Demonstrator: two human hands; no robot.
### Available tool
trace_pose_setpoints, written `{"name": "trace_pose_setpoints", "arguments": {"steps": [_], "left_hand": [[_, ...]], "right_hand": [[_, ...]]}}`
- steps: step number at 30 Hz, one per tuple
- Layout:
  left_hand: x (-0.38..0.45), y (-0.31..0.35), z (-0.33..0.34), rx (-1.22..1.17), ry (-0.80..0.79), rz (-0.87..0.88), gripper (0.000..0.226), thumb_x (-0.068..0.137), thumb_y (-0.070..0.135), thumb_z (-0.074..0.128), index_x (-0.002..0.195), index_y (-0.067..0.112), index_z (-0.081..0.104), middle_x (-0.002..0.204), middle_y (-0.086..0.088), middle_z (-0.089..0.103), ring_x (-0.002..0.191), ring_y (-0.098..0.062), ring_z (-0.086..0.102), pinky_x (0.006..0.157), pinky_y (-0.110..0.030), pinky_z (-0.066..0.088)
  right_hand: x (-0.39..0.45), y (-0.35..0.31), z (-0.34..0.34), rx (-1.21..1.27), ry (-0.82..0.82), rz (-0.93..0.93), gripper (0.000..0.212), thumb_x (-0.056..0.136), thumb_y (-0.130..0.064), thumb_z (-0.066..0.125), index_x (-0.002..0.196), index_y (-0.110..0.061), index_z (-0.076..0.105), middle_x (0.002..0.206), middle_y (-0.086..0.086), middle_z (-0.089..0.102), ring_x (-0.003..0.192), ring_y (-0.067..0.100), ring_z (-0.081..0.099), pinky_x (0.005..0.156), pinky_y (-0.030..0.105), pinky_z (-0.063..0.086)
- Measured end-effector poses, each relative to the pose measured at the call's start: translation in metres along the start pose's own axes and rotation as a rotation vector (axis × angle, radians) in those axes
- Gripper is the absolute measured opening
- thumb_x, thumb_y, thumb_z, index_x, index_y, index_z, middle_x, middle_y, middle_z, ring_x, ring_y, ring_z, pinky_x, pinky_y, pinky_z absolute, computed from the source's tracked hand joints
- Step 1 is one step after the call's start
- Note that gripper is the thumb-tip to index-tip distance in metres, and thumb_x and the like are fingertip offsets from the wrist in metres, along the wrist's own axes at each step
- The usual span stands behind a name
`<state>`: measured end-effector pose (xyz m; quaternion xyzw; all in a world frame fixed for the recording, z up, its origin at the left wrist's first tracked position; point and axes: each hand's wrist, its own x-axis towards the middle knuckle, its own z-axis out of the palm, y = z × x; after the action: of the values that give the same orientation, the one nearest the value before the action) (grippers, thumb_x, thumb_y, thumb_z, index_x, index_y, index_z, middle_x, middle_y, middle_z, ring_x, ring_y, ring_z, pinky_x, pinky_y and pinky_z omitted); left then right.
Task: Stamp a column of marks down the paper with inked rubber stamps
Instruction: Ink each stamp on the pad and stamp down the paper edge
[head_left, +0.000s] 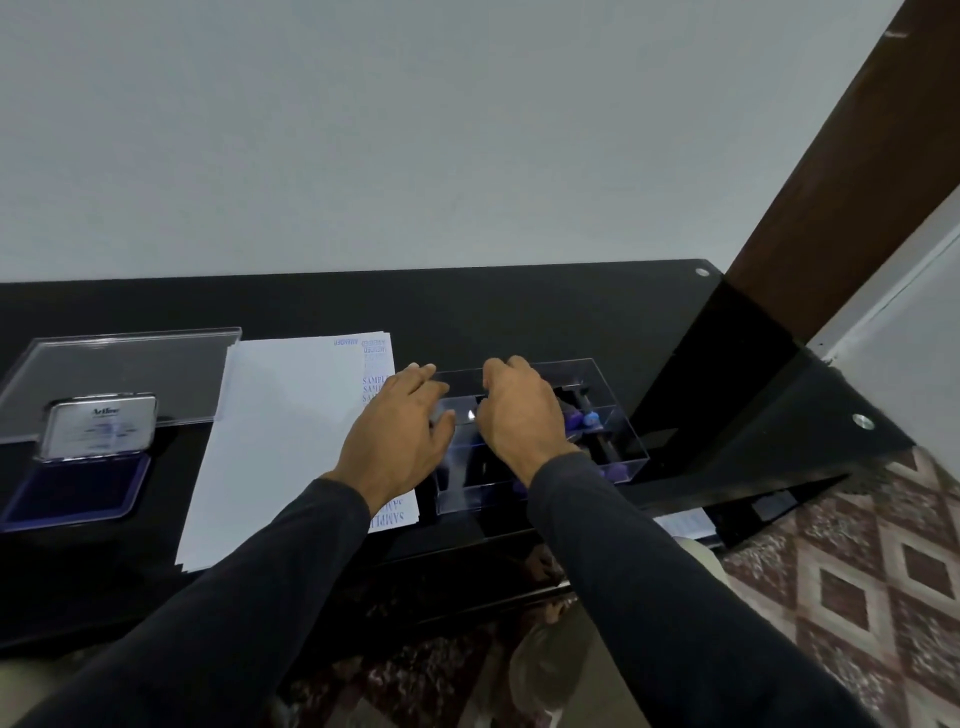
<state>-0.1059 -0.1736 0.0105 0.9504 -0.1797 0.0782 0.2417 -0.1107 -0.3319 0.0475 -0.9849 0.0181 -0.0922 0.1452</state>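
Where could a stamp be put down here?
Bare table runs behind the paper and clear box. The paper's left half is blank. Crowded: both hands over the box, and the ink pad at far left.

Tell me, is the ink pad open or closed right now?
Open. The ink pad's metal lid stands tilted up behind it, and the purple inked surface lies exposed on the black table.

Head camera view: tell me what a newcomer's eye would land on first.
Both hands meet at the clear plastic box of stamps, right of centre on the black table: the left hand at its left end, the right hand over it. Beside them lies white paper with blue marks down its right edge; far left sits an open ink pad.
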Motion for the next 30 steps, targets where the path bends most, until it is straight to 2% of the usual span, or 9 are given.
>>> {"name": "trace_pose_setpoints", "arguments": {"steps": [3, 6, 9, 12, 15, 18, 22, 26, 30], "left_hand": [[-0.001, 0.0, 0.001, -0.003, -0.004, -0.01, 0.046, 0.103, 0.041, 0.05, 0.143, 0.018, 0.054, 0.159, 0.0, 0.04, 0.148, -0.017, 0.032, 0.117, -0.029, 0.027], [-0.002, -0.001, 0.001, -0.01, -0.006, -0.013, 0.046, 0.103, 0.042, 0.05, 0.142, 0.018, 0.055, 0.159, 0.001, 0.039, 0.147, -0.017, 0.033, 0.117, -0.029, 0.028], [-0.003, -0.001, 0.001, -0.017, -0.002, -0.011, 0.046, 0.103, 0.041, 0.051, 0.142, 0.017, 0.056, 0.159, 0.001, 0.04, 0.147, -0.017, 0.034, 0.115, -0.027, 0.027], [-0.003, 0.0, 0.0, -0.031, -0.001, -0.016, 0.045, 0.103, 0.04, 0.051, 0.142, 0.017, 0.056, 0.159, 0.001, 0.039, 0.147, -0.017, 0.033, 0.113, -0.024, 0.024], [-0.004, 0.0, -0.001, -0.03, 0.0, -0.014, 0.045, 0.104, 0.039, 0.051, 0.142, 0.016, 0.056, 0.16, 0.001, 0.038, 0.147, -0.016, 0.032, 0.109, -0.019, 0.018], [-0.004, 0.0, 0.0, -0.039, 0.003, -0.015, 0.045, 0.104, 0.04, 0.051, 0.142, 0.017, 0.056, 0.16, 0.002, 0.037, 0.147, -0.015, 0.033, 0.108, -0.018, 0.018], [-0.005, 0.0, 0.001, -0.071, -0.002, -0.021, 0.043, 0.104, 0.039, 0.05, 0.141, 0.018, 0.056, 0.16, 0.003, 0.037, 0.148, -0.014, 0.031, 0.109, -0.019, 0.019], [-0.004, -0.002, 0.002, -0.079, -0.009, -0.029, 0.044, 0.104, 0.039, 0.05, 0.142, 0.018, 0.056, 0.161, 0.003, 0.035, 0.148, -0.014, 0.03, 0.11, -0.02, 0.02], [-0.005, -0.001, 0.003, -0.107, -0.01, -0.03, 0.042, 0.104, 0.037, 0.051, 0.14, 0.018, 0.057, 0.161, 0.003, 0.035, 0.149, -0.015, 0.03, 0.111, -0.02, 0.02]], "right_hand": [[0.004, -0.004, -0.001, -0.045, -0.037, 0.009, 0.013, 0.086, -0.008, 0.059, 0.082, -0.015, 0.049, 0.088, 0.002, 0.046, 0.073, 0.021, 0.048, 0.062, 0.033, 0.04], [0.007, -0.009, 0.001, -0.073, -0.062, 0.049, 0.016, 0.085, -0.008, 0.062, 0.076, -0.016, 0.051, 0.084, 0.002, 0.051, 0.076, 0.022, 0.057, 0.062, 0.033, 0.045], [0.009, -0.012, 0.002, -0.082, -0.081, 0.091, 0.011, 0.085, -0.01, 0.065, 0.081, -0.015, 0.057, 0.087, 0.006, 0.062, 0.077, 0.023, 0.06, 0.062, 0.034, 0.049], [0.01, -0.012, 0.001, -0.096, -0.079, 0.091, 0.004, 0.089, -0.01, 0.063, 0.092, -0.012, 0.06, 0.091, 0.009, 0.065, 0.083, 0.026, 0.064, 0.066, 0.036, 0.054], [0.009, -0.012, 0.0, -0.095, -0.068, 0.073, 0.004, 0.09, -0.007, 0.06, 0.094, -0.009, 0.061, 0.092, 0.011, 0.065, 0.084, 0.027, 0.064, 0.069, 0.038, 0.056], [0.007, -0.006, 0.002, -0.041, -0.066, 0.051, 0.003, 0.087, -0.004, 0.061, 0.087, -0.006, 0.063, 0.092, 0.011, 0.064, 0.083, 0.026, 0.064, 0.068, 0.035, 0.056], [0.0, 0.011, -0.002, 0.069, -0.006, -0.026, 0.012, 0.086, -0.008, 0.064, 0.094, -0.011, 0.072, 0.104, 0.007, 0.057, 0.089, 0.019, 0.06, 0.075, 0.03, 0.056], [-0.014, 0.015, -0.011, 0.029, -0.116, -0.108, 0.008, 0.085, -0.012, 0.066, 0.086, -0.018, 0.07, 0.098, 0.0, 0.057, 0.089, 0.017, 0.059, 0.076, 0.032, 0.055], [-0.028, 0.007, -0.023, -0.091, -0.19, -0.144, 0.006, 0.084, -0.007, 0.064, 0.082, -0.013, 0.066, 0.094, 0.001, 0.051, 0.082, 0.019, 0.055, 0.072, 0.032, 0.053]]}}
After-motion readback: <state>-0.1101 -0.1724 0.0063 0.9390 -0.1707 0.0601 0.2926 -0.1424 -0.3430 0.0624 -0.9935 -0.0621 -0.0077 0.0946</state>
